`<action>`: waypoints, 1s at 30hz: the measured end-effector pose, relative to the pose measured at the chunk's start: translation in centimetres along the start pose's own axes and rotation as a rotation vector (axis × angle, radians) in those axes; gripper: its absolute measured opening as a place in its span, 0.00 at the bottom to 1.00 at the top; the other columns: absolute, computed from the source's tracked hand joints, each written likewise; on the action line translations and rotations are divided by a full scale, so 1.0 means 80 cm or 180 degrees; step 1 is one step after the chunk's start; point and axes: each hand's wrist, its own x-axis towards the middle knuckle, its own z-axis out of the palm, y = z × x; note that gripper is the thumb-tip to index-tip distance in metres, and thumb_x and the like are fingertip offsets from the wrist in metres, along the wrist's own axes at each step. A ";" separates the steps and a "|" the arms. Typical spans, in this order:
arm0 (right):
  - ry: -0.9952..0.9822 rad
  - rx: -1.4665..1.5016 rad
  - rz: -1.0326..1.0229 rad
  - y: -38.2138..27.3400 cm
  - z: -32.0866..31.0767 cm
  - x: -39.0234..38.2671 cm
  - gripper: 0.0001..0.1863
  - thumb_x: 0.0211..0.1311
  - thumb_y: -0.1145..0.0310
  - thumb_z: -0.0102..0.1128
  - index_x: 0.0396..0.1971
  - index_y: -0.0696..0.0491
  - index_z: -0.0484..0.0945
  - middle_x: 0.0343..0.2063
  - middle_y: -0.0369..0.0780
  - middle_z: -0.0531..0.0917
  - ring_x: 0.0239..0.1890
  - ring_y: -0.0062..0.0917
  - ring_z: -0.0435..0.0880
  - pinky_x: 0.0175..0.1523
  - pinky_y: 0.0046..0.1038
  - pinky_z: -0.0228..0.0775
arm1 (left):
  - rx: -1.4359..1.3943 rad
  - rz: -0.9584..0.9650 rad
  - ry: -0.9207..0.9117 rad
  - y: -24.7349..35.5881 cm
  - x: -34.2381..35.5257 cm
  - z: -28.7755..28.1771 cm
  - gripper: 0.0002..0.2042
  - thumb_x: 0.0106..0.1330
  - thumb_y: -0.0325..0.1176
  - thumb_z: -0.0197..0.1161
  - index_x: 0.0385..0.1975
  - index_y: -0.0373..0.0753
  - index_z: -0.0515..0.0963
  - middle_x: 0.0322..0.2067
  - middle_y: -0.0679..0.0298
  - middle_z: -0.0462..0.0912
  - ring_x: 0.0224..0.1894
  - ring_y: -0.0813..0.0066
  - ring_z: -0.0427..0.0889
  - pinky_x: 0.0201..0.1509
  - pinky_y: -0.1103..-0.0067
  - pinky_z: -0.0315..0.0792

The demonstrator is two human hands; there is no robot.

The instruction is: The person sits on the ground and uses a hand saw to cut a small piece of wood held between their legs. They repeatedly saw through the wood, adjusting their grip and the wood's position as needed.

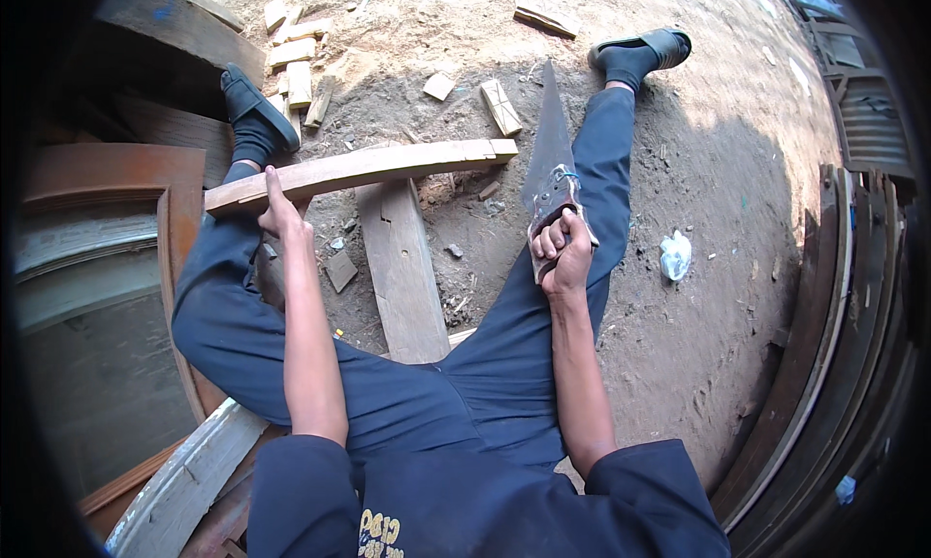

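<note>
My left hand (286, 209) grips a long, slightly curved light wooden piece (388, 170) near its left end, over my left thigh. The piece lies crosswise between my legs, resting over the top of a weathered grey plank (400, 267) that runs away from me along the ground. My right hand (562, 248) is closed around the handle of a hand saw (551, 151), held over my right leg with its blade pointing up and away, just right of the wooden piece's end and apart from it.
Offcuts (301, 49) and small blocks (499, 107) lie on the dirt ground beyond. An orange-brown wooden frame (116, 156) and old boards lean at my left. A crumpled white plastic bag (675, 257) sits right of my leg. Long planks (824, 316) line the right edge.
</note>
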 end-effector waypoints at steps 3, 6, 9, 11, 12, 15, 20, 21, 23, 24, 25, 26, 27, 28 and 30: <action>0.0001 -0.0039 -0.0011 -0.002 -0.006 0.001 0.14 0.64 0.66 0.48 0.18 0.46 0.62 0.10 0.28 0.59 0.09 0.15 0.59 0.18 0.21 0.56 | 0.0146 -0.0323 0.0111 -0.004 0.010 0.008 0.34 0.45 0.45 0.76 0.45 0.28 0.70 0.42 0.49 0.76 0.37 0.55 0.82 0.36 0.61 0.82; -0.0034 0.0042 0.0006 -0.002 -0.011 0.002 0.11 0.64 0.66 0.49 0.21 0.47 0.64 0.11 0.28 0.59 0.10 0.14 0.60 0.18 0.21 0.57 | 0.0248 -0.0409 0.0127 -0.006 0.020 0.018 0.36 0.47 0.41 0.74 0.50 0.25 0.64 0.41 0.46 0.76 0.38 0.52 0.82 0.41 0.58 0.81; 0.0058 -0.0087 -0.0014 0.000 -0.006 0.006 0.15 0.65 0.65 0.48 0.18 0.46 0.61 0.10 0.29 0.59 0.09 0.15 0.58 0.18 0.21 0.56 | 0.0714 -0.0073 0.0592 -0.018 0.023 0.025 0.39 0.43 0.40 0.74 0.52 0.26 0.61 0.42 0.48 0.76 0.42 0.57 0.81 0.45 0.66 0.81; 0.0079 -0.0155 -0.0004 0.001 0.001 0.008 0.17 0.65 0.65 0.48 0.16 0.46 0.60 0.10 0.29 0.59 0.09 0.16 0.58 0.18 0.22 0.55 | 0.0974 0.0161 0.0883 -0.020 0.016 0.030 0.41 0.42 0.40 0.74 0.53 0.26 0.59 0.43 0.49 0.75 0.43 0.61 0.81 0.46 0.70 0.80; 0.0068 -0.0138 0.0004 0.000 0.001 0.009 0.17 0.65 0.65 0.48 0.16 0.46 0.60 0.10 0.29 0.59 0.09 0.16 0.58 0.18 0.22 0.55 | 0.1037 0.0157 0.1012 -0.020 0.002 0.038 0.42 0.41 0.40 0.74 0.53 0.26 0.59 0.44 0.49 0.75 0.44 0.62 0.80 0.46 0.72 0.80; 0.0020 -0.0206 -0.0029 -0.008 0.001 0.008 0.17 0.65 0.65 0.47 0.15 0.46 0.60 0.10 0.29 0.59 0.09 0.16 0.58 0.18 0.22 0.55 | 0.0597 0.0158 0.0735 -0.027 -0.010 0.046 0.45 0.42 0.40 0.74 0.56 0.23 0.55 0.49 0.46 0.72 0.47 0.60 0.78 0.51 0.71 0.77; 0.0024 -0.0330 -0.0130 -0.018 0.000 -0.002 0.17 0.65 0.64 0.46 0.15 0.47 0.60 0.10 0.29 0.58 0.09 0.15 0.58 0.18 0.21 0.55 | 0.1316 0.0077 0.0701 -0.045 -0.015 0.040 0.58 0.49 0.56 0.69 0.61 0.17 0.38 0.58 0.37 0.62 0.58 0.53 0.69 0.61 0.70 0.68; 0.0009 -0.0337 -0.0134 -0.020 0.000 -0.003 0.17 0.65 0.64 0.46 0.15 0.47 0.60 0.10 0.29 0.58 0.09 0.15 0.57 0.18 0.21 0.55 | 0.1448 0.0003 0.0851 -0.046 -0.024 0.040 0.61 0.50 0.61 0.67 0.62 0.17 0.34 0.59 0.35 0.59 0.60 0.52 0.67 0.63 0.69 0.66; 0.0055 -0.0213 -0.0107 -0.021 -0.001 -0.004 0.12 0.64 0.67 0.47 0.20 0.48 0.63 0.10 0.29 0.59 0.10 0.15 0.59 0.18 0.21 0.56 | 0.1208 -0.0093 0.0705 -0.057 -0.019 0.034 0.61 0.54 0.68 0.56 0.63 0.21 0.27 0.64 0.36 0.49 0.65 0.51 0.60 0.66 0.68 0.61; 0.0078 -0.0147 -0.0102 -0.022 -0.001 -0.005 0.09 0.64 0.68 0.48 0.23 0.49 0.65 0.11 0.29 0.59 0.10 0.15 0.60 0.18 0.21 0.56 | 0.0866 -0.0212 0.0617 -0.055 -0.027 0.030 0.60 0.56 0.68 0.54 0.64 0.22 0.26 0.65 0.37 0.47 0.66 0.51 0.59 0.67 0.68 0.60; 0.0093 -0.0183 -0.0098 -0.026 -0.001 -0.006 0.12 0.64 0.67 0.47 0.20 0.48 0.63 0.10 0.29 0.59 0.10 0.15 0.59 0.18 0.21 0.56 | 0.0523 -0.0331 0.0531 -0.056 -0.036 0.029 0.58 0.57 0.67 0.53 0.64 0.24 0.25 0.66 0.38 0.45 0.66 0.51 0.58 0.67 0.68 0.59; 0.0064 -0.0198 -0.0060 -0.029 0.006 -0.009 0.14 0.65 0.66 0.46 0.18 0.48 0.62 0.10 0.29 0.58 0.10 0.15 0.58 0.19 0.21 0.55 | 0.0539 -0.0338 0.0415 -0.059 -0.038 0.023 0.55 0.58 0.66 0.53 0.66 0.26 0.32 0.65 0.40 0.49 0.64 0.52 0.62 0.66 0.69 0.61; 0.0039 -0.0212 -0.0024 -0.030 0.010 -0.010 0.17 0.65 0.65 0.45 0.15 0.47 0.60 0.10 0.29 0.58 0.10 0.15 0.58 0.19 0.22 0.55 | 0.0591 -0.0507 0.0334 -0.064 -0.036 0.013 0.48 0.60 0.63 0.54 0.64 0.26 0.42 0.61 0.42 0.58 0.60 0.52 0.66 0.60 0.63 0.70; 0.0011 -0.0228 -0.0060 -0.029 0.008 -0.010 0.17 0.65 0.65 0.45 0.15 0.47 0.60 0.10 0.30 0.58 0.10 0.16 0.58 0.19 0.22 0.55 | 0.0551 -0.0526 0.0159 -0.074 -0.039 0.001 0.44 0.62 0.60 0.54 0.61 0.26 0.47 0.58 0.44 0.61 0.57 0.53 0.70 0.53 0.61 0.75; -0.0020 -0.0263 -0.0085 -0.029 0.008 -0.010 0.17 0.65 0.65 0.45 0.15 0.47 0.60 0.10 0.30 0.58 0.10 0.16 0.58 0.19 0.22 0.55 | 0.0485 -0.0582 0.0019 -0.086 -0.054 -0.011 0.38 0.64 0.56 0.54 0.58 0.25 0.52 0.53 0.46 0.66 0.50 0.53 0.75 0.41 0.58 0.82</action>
